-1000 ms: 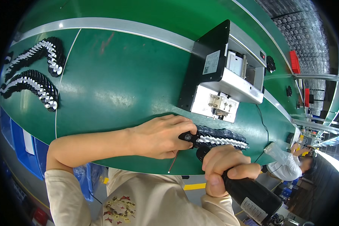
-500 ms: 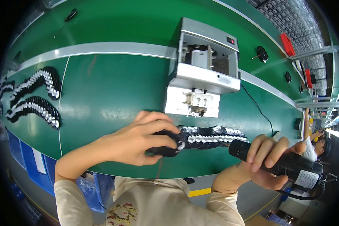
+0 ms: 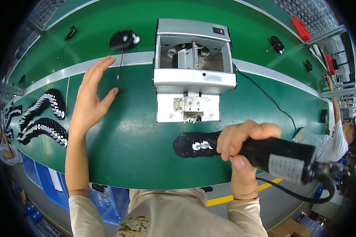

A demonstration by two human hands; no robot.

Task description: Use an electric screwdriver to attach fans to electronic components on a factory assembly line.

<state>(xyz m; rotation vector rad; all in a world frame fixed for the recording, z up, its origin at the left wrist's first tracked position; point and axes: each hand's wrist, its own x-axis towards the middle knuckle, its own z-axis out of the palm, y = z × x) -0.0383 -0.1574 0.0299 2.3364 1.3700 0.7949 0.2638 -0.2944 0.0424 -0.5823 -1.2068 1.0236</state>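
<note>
A broad green worktop (image 3: 126, 158) carries the work; beyond its metal rail runs a smooth green strip (image 3: 93, 37). A silver, box-shaped metal machine (image 3: 194, 77) stands on the worktop. At far left lie two bent rows of black discs with white hubs (image 3: 46, 128). Just in front of the machine lies a straighter row of black discs (image 3: 194, 145), its far end hidden by the right hand (image 3: 244, 142), which is wrapped around a black cylindrical handheld tool (image 3: 271, 152). The left hand (image 3: 90, 102) is spread and holds nothing, near a single black disc with a white hub and thin wire (image 3: 124, 40) on the strip. The work appears partway along: that disc seems finished with, while the rows seem left to handle.
</note>
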